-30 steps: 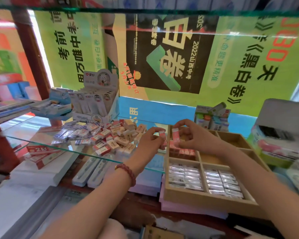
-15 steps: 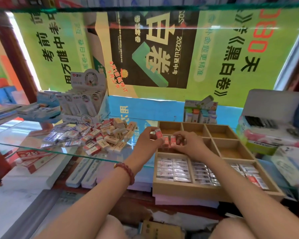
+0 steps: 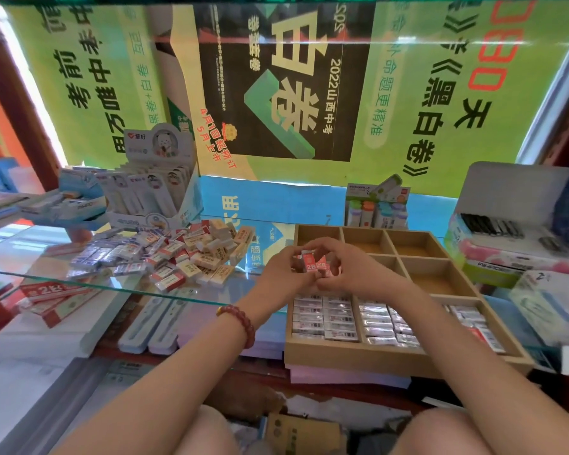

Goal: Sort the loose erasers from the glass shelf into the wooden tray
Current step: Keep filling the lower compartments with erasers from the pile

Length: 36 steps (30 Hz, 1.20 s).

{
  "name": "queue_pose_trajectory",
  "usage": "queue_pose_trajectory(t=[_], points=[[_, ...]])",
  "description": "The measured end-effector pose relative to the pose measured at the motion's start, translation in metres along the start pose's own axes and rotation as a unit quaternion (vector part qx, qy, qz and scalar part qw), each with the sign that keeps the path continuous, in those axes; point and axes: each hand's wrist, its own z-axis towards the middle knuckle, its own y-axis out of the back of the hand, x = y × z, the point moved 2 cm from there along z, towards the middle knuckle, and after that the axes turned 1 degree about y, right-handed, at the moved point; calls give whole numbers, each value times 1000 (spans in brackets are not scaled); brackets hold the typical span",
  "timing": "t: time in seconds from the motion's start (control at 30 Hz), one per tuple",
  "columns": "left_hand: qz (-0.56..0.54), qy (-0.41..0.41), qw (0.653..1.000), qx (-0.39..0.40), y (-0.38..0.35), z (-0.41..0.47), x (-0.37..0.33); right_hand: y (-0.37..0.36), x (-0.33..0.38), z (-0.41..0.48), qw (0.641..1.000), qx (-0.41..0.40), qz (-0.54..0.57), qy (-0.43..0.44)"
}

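Glass shelf (image 3: 46, 264): carried the heap of loose erasers (image 3: 184, 257) at its left, within easy reach
Wooden tray (image 3: 375, 357): front compartments packed in rows, back ones bare
Left hand (image 3: 283, 274), right hand (image 3: 355, 270): both pinched red 2B erasers (image 3: 310, 263) over the tray's middle-left compartment, probably squaring them to fit

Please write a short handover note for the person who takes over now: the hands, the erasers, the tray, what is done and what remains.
Left hand and right hand: both hold a few red 2B erasers between them, over the middle row of the wooden tray.
Done: the front compartments hold neat rows of wrapped erasers.
Left: the loose pile on the glass shelf; the back compartments look empty.
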Motion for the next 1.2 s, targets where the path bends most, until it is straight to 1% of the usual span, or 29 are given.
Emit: queue_pose_trajectory(t=[0.07,0.13,0.2,0.27,0.37,0.53,0.63,0.7,0.83,0.9,0.97,1.03,1.07,1.1,1.2], points=[[-8,4,1000,7,-1,0,1,2,-5,1,999,-25,-22,-4],[-22,3,1000,12,0,-2,0,6,-13,3,997,-67,-38,-20],[-31,-2,1000,0,1,-2,-1,10,-22,5,989,-122,-74,-40],[-33,7,999,-23,2,-1,-1,11,-29,7,979,-154,-114,-75],[-23,22,999,-30,1,1,2,8,-34,10,965,-134,-191,-118],[-14,11,999,-35,2,5,3,2,-38,16,961,-87,-216,-148],[-7,4,999,-35,4,7,7,2,-39,15,962,-72,-209,-163],[-1,-4,999,-45,7,10,11,5,-37,13,967,-72,-181,-165],[35,-24,994,-102,21,25,24,23,-32,4,973,-166,-81,-137],[102,-29,986,-125,30,37,32,29,-31,-1,972,-192,-60,-124],[195,-26,975,-103,36,54,40,30,-30,-3,974,-190,-48,-114],[304,-19,952,-38,38,73,46,28,-29,-3,978,-176,-48,-103],[339,-20,941,-10,37,82,49,27,-28,-3,980,-168,-46,-96],[350,-23,936,7,35,91,51,26,-28,-1,982,-161,-45,-87],[301,-31,953,7,20,110,57,24,-30,-1,986,-141,-49,-68]])
